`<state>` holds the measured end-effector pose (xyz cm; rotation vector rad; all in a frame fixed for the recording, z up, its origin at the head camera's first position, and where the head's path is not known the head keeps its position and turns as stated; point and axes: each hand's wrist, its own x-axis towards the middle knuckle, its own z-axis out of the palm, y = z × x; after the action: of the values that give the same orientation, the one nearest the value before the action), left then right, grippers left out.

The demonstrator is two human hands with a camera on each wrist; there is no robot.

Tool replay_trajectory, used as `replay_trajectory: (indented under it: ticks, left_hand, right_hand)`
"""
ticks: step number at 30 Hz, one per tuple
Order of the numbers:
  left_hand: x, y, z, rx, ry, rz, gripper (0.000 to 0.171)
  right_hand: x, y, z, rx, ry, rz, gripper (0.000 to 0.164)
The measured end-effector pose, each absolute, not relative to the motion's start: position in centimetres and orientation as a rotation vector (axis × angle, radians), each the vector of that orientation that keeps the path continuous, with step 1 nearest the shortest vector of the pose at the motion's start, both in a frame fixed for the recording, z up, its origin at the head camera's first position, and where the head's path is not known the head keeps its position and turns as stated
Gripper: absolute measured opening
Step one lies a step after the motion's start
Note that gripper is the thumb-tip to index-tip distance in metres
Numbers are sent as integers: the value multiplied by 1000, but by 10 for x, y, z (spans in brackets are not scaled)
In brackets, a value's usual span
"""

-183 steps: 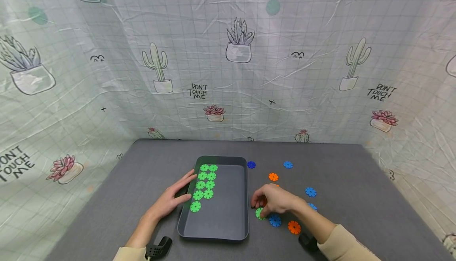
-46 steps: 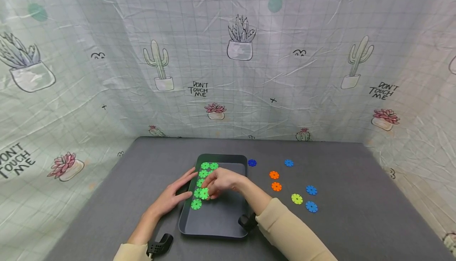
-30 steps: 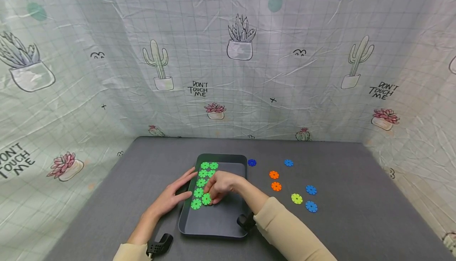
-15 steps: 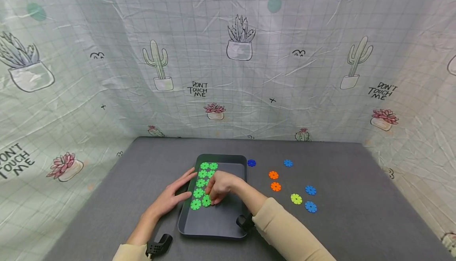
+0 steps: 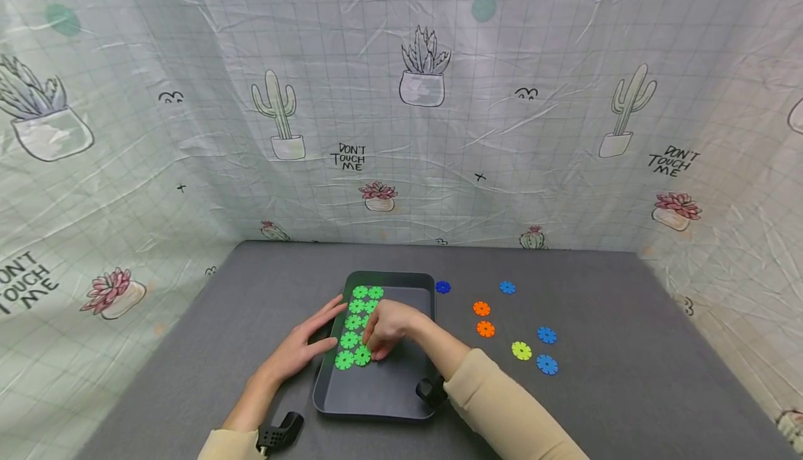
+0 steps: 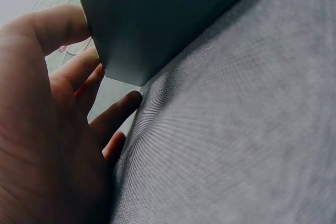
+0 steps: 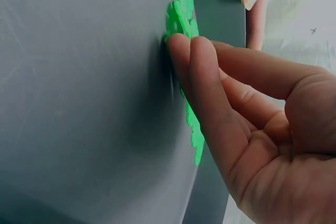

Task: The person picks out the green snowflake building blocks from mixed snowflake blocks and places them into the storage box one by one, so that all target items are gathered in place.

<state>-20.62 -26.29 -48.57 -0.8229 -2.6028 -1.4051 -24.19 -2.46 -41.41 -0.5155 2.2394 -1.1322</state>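
A dark shallow tray (image 5: 401, 396) holds two columns of green notched plastic discs (image 5: 343, 360) along its left side. My right hand (image 5: 390, 327) reaches into the tray, its fingertips pinching a green disc (image 5: 362, 355) at the near end of the second column. In the right wrist view, that disc (image 7: 177, 19) stands tilted at the fingertips, and the fingers hide part of it. My left hand (image 5: 300, 350) lies against the tray's left rim with fingers spread. Seen from the left wrist, the thumb and fingers touch the tray's outer wall (image 6: 152, 24).
Right of the tray, loose discs lie on the grey table (image 5: 602, 348): a dark blue disc (image 5: 442, 287), several lighter blue discs (image 5: 547, 364), orange discs (image 5: 486, 329) and a yellow disc (image 5: 521, 350). My right sleeve (image 5: 502, 397) covers part of the table. A patterned curtain (image 5: 477, 132) rises behind.
Six seconds ago my right hand was at a green disc on the table; it has since come left into the tray. The pinched disc has moved slightly nearer and lower. My left hand stays put.
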Motion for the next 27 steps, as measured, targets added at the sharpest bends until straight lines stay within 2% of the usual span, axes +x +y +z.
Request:
replay_trajectory:
  ticks: [16, 27]
  left_hand:
    - [-207, -264, -485, -833, -2609, -1405, 57]
    - [-208, -264, -483, -856, -2595, -1416, 57]
  right_hand:
    - [-247, -17, -407, -479, 2160, -1195, 7]
    - [-253, -6, -394, -511, 1985, -1353, 23]
